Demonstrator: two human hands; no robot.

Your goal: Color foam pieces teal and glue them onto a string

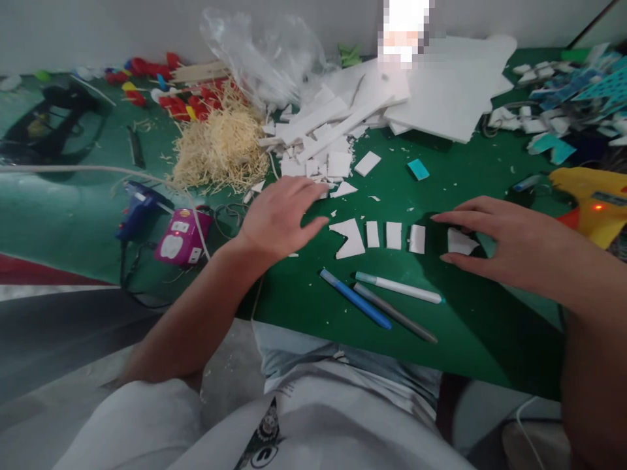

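My left hand (280,214) hovers palm down over the green table (313,294), fingers stretched toward small white foam scraps (343,190); it holds nothing. My right hand (490,240) lies at the right, fingers curved around a small white foam piece (459,243), thumb and fingers touching its edges. Between the hands a row of white foam pieces rests on the table: a notched one (351,237) and three small rectangles (393,235).
Three pens (386,300) lie near the table's front edge. A straw pile (220,151), foam offcuts (323,130), big foam sheets (445,98) and a plastic bag (264,52) sit behind. Blue glue gun (137,209) and pink power strip (182,237) left; yellow glue gun (595,203) right.
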